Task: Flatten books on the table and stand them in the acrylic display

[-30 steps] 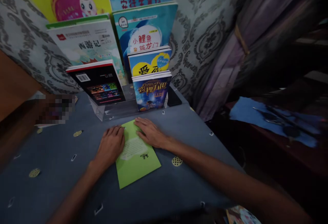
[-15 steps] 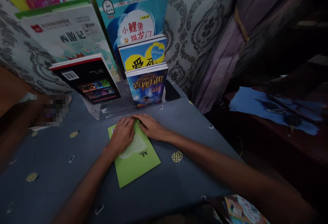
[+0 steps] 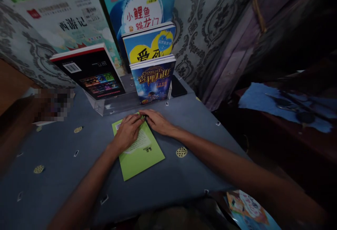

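A thin green book (image 3: pixel 142 161) lies flat on the cloth-covered table, its printed side with a barcode facing up. My left hand (image 3: pixel 128 132) rests on its upper half, palm down, with the fingers laid over the cover toward the top edge. At the book's upper right corner is my right hand (image 3: pixel 159 122), its thumb and fingers closed about the edge there. The fingertips of both hands nearly meet at this corner. The hands hide part of the cover text.
Beyond the hands, a clear stand (image 3: pixel 107 109) holds several upright books, among them a black book (image 3: pixel 97 75) and a blue book (image 3: pixel 152 81). A dark phone-like slab (image 3: pixel 178 87) lies right of it. Another person's arm (image 3: pixel 15 132) is at the left. A blue cloth (image 3: pixel 252 98) lies right.
The view has tilted down slightly, so the stand and books sit higher in the picture. Both hands stay at the green book's top, with only a slight shift of the fingers.
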`<state>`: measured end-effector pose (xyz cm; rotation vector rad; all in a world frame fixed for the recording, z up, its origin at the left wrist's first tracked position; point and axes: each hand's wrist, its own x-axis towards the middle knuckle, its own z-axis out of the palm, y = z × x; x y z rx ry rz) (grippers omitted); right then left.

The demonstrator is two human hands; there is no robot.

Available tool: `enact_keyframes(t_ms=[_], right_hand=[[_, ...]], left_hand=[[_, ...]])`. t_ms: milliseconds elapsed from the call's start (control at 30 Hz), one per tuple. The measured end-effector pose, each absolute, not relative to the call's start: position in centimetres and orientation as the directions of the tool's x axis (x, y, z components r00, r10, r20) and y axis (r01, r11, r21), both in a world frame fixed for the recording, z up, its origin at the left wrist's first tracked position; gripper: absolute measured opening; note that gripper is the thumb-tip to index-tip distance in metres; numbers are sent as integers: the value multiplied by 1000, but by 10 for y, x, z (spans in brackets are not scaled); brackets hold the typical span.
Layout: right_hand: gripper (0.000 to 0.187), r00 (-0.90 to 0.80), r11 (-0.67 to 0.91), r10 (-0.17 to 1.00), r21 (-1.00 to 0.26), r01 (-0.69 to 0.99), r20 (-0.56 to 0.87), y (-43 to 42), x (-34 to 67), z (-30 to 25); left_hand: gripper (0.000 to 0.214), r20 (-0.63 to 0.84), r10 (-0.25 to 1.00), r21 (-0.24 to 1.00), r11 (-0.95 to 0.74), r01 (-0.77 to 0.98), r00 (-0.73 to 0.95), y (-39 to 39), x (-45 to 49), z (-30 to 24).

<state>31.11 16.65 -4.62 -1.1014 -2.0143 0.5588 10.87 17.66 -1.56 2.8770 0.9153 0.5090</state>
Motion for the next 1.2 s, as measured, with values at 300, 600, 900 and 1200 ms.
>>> enact_keyframes(t_ms=[300, 600, 900, 1200], right_hand=[[46, -346, 523, 852, -654, 546, 393, 167, 311, -46], [46, -352, 523, 852, -652, 549, 387, 164, 309, -41], [45, -364, 553, 833, -635, 540, 416, 166, 312, -47], [45, -363, 564, 826, -638, 525, 432, 167, 313, -53]], left_hand=[[39, 263, 493, 234, -867, 441, 829, 163, 104, -12], [50, 104, 460, 207, -877, 434, 882, 128, 111, 4], [64, -17, 423, 212, -884, 417, 906, 108, 117, 7], [57, -21, 439, 222, -874, 432, 898, 111, 117, 9]])
